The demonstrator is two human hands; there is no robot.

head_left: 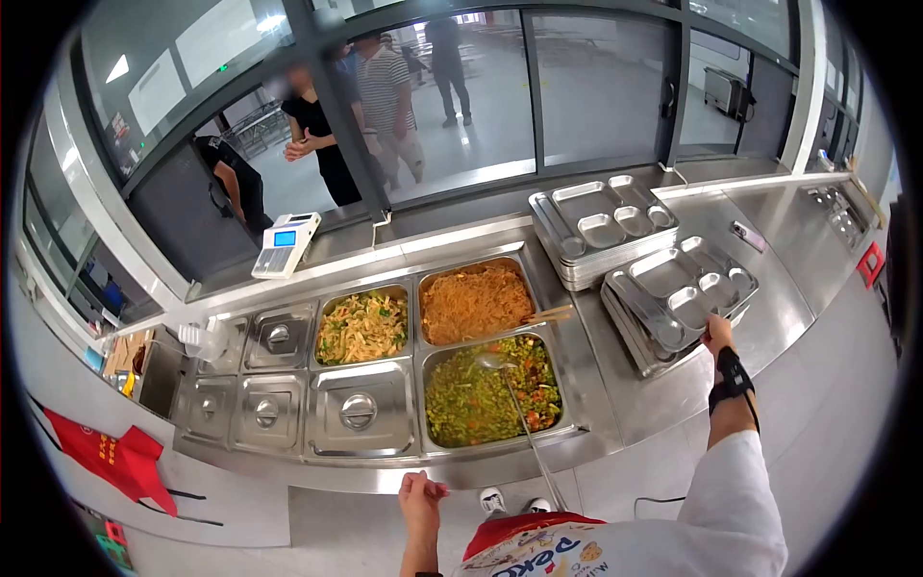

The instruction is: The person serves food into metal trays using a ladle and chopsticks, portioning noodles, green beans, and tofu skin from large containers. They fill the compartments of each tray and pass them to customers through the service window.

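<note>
My right hand [716, 333] grips the near edge of a steel compartment tray [663, 279], the top one of the right-hand stack; the tray sits slightly askew on those below. A black strap circles that wrist. In front of the counter's near edge is my left hand [421, 502], its fingers curled in, with nothing visible in them. Close to it, a long-handled ladle [527, 423] rests with its bowl in a pan of diced green and orange vegetables [461, 394]. Behind that pan is one of reddish-brown noodles [471, 306] with chopsticks [550, 314] on its rim.
A second tray stack [567, 255] stands behind. Left of the noodles is a pan of pale strips with greens [361, 329]. Several lidded pans [358, 412] fill the counter's left side. A card reader [286, 245] and a phone [748, 237] lie farther back. People stand beyond the window.
</note>
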